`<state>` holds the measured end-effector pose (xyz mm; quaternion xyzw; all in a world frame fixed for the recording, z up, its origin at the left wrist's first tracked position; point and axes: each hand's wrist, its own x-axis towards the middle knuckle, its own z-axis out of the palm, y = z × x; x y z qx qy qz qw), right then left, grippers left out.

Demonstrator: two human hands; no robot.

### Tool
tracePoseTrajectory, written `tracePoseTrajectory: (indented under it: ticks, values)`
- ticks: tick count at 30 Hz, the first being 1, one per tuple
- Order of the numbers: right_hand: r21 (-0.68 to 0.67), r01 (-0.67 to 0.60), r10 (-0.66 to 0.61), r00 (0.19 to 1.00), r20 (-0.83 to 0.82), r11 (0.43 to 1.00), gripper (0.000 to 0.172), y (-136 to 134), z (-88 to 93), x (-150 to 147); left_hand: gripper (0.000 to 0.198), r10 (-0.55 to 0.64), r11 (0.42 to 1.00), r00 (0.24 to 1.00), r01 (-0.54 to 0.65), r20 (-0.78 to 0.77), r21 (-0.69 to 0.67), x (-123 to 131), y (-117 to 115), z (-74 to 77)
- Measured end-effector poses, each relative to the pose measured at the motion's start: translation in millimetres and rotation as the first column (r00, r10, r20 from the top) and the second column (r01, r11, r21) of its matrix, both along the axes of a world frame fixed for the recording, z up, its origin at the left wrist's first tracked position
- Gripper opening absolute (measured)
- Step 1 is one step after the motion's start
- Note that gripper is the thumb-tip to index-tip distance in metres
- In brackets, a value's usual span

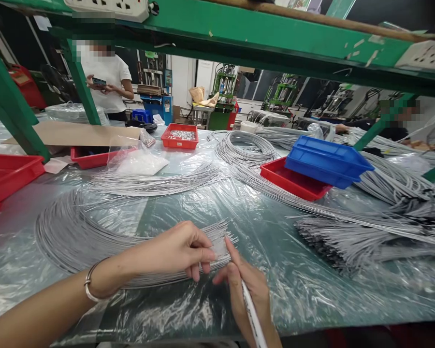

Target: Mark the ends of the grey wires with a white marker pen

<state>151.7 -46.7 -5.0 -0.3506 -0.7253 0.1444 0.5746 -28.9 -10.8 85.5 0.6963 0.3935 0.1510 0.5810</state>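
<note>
A curved bundle of thin grey wires (76,237) lies on the plastic-covered table (188,309) in front of me. My left hand (177,251) rests on the bundle's right end, fingers curled and pinching the wire tips. My right hand (246,285) comes up from below, its fingers closed round a thin white rod (252,316), with the forefinger stretched out to the wire ends. A silver bangle (90,285) sits on my left wrist.
More grey wire bundles (155,183) and coils (244,147) cover the table. A blue tray (326,159) sits on a red tray (293,183) at right; other red trays (180,135) hold small parts. Green frame posts (10,116) stand left. A person (107,79) stands behind, holding a phone.
</note>
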Motion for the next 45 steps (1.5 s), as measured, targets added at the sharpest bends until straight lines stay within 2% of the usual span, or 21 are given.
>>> tracePoseTrajectory:
  ticks: [3,5,8,11,12,14,16,17,18,19,21,23,26,30,35,45]
  values:
    - [-0.139,0.112,-0.139,0.970,-0.198,0.984,0.039,-10.1,-4.2,-20.2,0.030,-0.007,1.000,1.000,0.008,0.017,-0.021,7.0,-0.5,6.0]
    - [-0.178,0.151,-0.191,0.953,-0.234,0.972,0.039,-14.2,-5.2,-26.5,0.031,-0.023,1.000,1.000,0.023,0.009,-0.003,9.4,-1.6,8.3]
    - [-0.102,0.124,-0.139,0.979,-0.148,0.987,0.039,-14.0,-7.2,-18.8,0.034,-0.044,0.997,0.999,0.045,-0.022,0.069,9.3,-3.0,8.0]
    - [-0.070,0.108,-0.114,0.990,-0.080,0.992,0.039,-10.7,-7.3,1.9,0.035,-0.063,0.991,0.997,0.069,-0.053,0.116,9.4,-4.7,1.2]
    - [-0.093,0.113,-0.124,0.984,-0.126,0.989,0.042,-10.3,-6.1,9.3,0.034,-0.075,0.990,0.995,0.083,-0.071,0.118,10.3,-5.7,-3.4]
    - [-0.131,0.121,-0.161,0.920,-0.357,0.984,0.047,-12.1,-3.0,22.1,0.034,-0.113,0.987,0.986,0.126,-0.121,0.100,13.5,-8.6,-16.0]
    - [-0.132,0.109,-0.166,0.792,-0.587,0.985,0.035,-18.1,-1.2,31.0,0.034,-0.165,0.982,0.973,0.177,-0.162,0.060,17.8,-11.7,-32.0]
    - [-0.134,0.104,-0.166,0.754,-0.635,0.986,0.029,-22.5,-1.7,33.9,0.035,-0.188,0.980,0.967,0.197,-0.174,0.038,20.0,-12.9,-40.2]
    - [-0.150,0.104,-0.176,0.760,-0.626,0.983,0.028,-27.3,-3.4,35.7,0.036,-0.206,0.977,0.962,0.211,-0.181,0.011,21.9,-13.5,-47.8]
    - [-0.184,0.106,-0.193,0.807,-0.558,0.977,0.026,-32.2,-6.1,36.5,0.036,-0.220,0.975,0.959,0.219,-0.181,-0.024,23.7,-13.5,-54.4]
    - [-0.280,0.143,-0.237,0.910,-0.340,0.949,0.019,-40.9,-13.9,36.2,0.035,-0.238,0.969,0.955,0.221,-0.175,-0.111,26.5,-10.9,-63.4]
    - [-0.318,0.186,-0.252,0.951,-0.179,0.930,0.013,-46.0,-22.2,34.5,0.033,-0.256,0.957,0.951,0.224,-0.173,-0.185,28.9,-5.9,-66.8]
    - [-0.268,0.259,-0.289,0.954,-0.077,0.928,0.021,-47.5,-29.8,32.2,0.031,-0.301,0.936,0.937,0.255,-0.175,-0.244,32.0,1.6,-65.3]
    - [-0.157,0.384,-0.380,0.923,0.056,0.910,0.029,-46.0,-26.9,30.4,0.030,-0.329,0.920,0.928,0.273,-0.176,-0.281,33.5,5.0,-62.5]
    - [-0.140,0.360,-0.343,0.930,0.132,0.922,0.030,-45.8,-18.9,29.5,0.032,-0.343,0.911,0.926,0.286,-0.160,-0.297,31.3,4.7,-63.0]
    - [-0.139,0.359,-0.336,0.927,0.168,0.923,0.032,-45.6,-20.4,29.6,0.030,-0.344,0.910,0.927,0.290,-0.152,-0.295,31.8,6.0,-64.8]
